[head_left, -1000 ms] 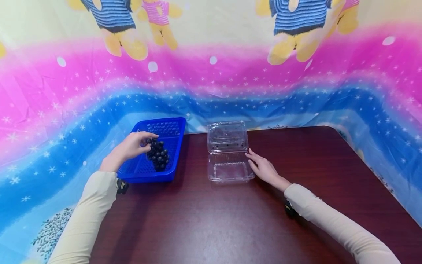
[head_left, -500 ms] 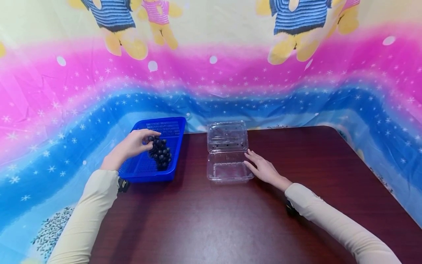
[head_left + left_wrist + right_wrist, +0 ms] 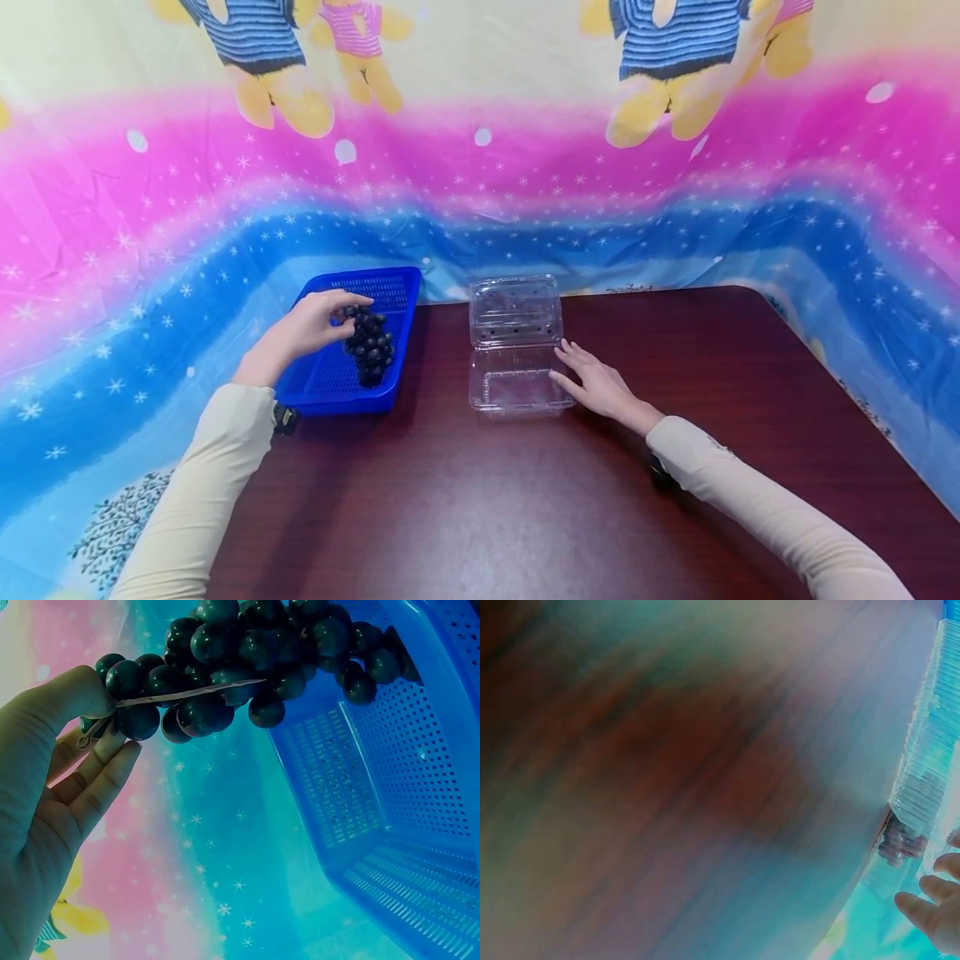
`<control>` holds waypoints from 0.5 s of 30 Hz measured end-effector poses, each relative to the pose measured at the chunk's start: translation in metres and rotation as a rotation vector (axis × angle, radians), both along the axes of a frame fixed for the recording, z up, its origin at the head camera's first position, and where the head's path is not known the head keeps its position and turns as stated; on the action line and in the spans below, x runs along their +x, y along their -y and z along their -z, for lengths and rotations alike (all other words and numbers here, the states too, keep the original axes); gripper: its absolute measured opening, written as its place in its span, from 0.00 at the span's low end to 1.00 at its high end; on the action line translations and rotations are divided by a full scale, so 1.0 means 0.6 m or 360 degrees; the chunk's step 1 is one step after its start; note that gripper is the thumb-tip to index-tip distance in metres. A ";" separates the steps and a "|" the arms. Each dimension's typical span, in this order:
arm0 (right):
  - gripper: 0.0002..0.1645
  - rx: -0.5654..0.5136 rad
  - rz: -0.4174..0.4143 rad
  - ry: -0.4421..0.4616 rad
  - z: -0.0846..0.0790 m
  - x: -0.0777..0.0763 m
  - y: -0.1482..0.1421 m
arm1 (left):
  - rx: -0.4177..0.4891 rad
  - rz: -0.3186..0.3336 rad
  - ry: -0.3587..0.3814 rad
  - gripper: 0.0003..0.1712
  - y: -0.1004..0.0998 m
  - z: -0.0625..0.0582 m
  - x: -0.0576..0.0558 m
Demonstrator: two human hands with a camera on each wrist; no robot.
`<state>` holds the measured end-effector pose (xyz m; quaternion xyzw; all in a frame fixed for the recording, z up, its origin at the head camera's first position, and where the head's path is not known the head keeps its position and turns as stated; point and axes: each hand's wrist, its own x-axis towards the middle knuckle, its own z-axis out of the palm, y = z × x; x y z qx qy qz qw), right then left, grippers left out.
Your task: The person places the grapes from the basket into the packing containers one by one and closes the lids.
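My left hand pinches the stem end of a bunch of dark grapes over the blue plastic basket. In the left wrist view the thumb and fingers grip the stem, and the grapes hang beyond the fingertips. My right hand lies with its fingers extended at the right edge of a clear plastic clamshell box, whose lid is folded back. In the right wrist view only some fingertips of the right hand show, close to the clear box.
Both the basket and the box stand on a dark red-brown wooden table. A printed curtain hangs behind the table and along its sides. The basket's raised rim surrounds the grapes' lower end.
The left hand and the bunch of grapes have shifted slightly up and to the right over the basket. The right hand has barely moved at the box's edge.
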<state>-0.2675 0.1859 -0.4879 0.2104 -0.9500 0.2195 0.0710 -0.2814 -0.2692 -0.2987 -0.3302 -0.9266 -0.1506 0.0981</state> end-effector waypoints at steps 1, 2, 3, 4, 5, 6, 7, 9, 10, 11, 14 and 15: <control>0.39 0.0005 0.0000 -0.0004 0.000 -0.001 0.000 | -0.0003 0.0002 -0.0006 0.26 -0.001 0.000 0.000; 0.39 0.0009 0.0000 -0.0007 0.000 -0.001 0.000 | -0.0004 0.0006 -0.0014 0.26 -0.002 -0.001 -0.001; 0.39 0.0014 0.0000 -0.0012 0.000 -0.001 0.000 | -0.0002 0.0011 -0.0021 0.26 -0.003 -0.002 -0.001; 0.39 0.0015 -0.0001 -0.0017 0.000 -0.001 0.000 | -0.0001 0.0010 -0.0028 0.26 -0.004 -0.003 -0.002; 0.39 0.0018 0.0001 -0.0020 -0.001 -0.001 0.000 | 0.0004 0.0009 -0.0031 0.26 -0.006 -0.004 -0.002; 0.39 0.0019 0.0004 -0.0023 -0.001 -0.001 0.000 | 0.0005 0.0010 -0.0033 0.26 -0.007 -0.005 -0.001; 0.39 0.0019 0.0008 -0.0024 -0.002 0.000 0.000 | 0.0008 0.0011 -0.0035 0.26 -0.009 -0.007 -0.001; 0.38 0.0019 0.0013 -0.0025 -0.002 0.000 0.000 | 0.0001 0.0013 -0.0041 0.26 -0.012 -0.008 -0.001; 0.38 0.0021 0.0015 -0.0025 -0.002 0.000 0.000 | -0.0004 0.0016 -0.0044 0.26 -0.013 -0.010 0.000; 0.38 0.0028 0.0015 -0.0025 -0.002 0.000 0.000 | -0.0007 0.0021 -0.0045 0.26 -0.014 -0.011 0.001; 0.38 0.0039 0.0015 -0.0021 0.000 0.000 0.000 | -0.0030 0.0034 -0.0051 0.25 -0.017 -0.013 0.004; 0.38 0.0041 0.0014 -0.0022 0.000 0.000 0.000 | -0.0032 0.0038 -0.0051 0.25 -0.018 -0.014 0.005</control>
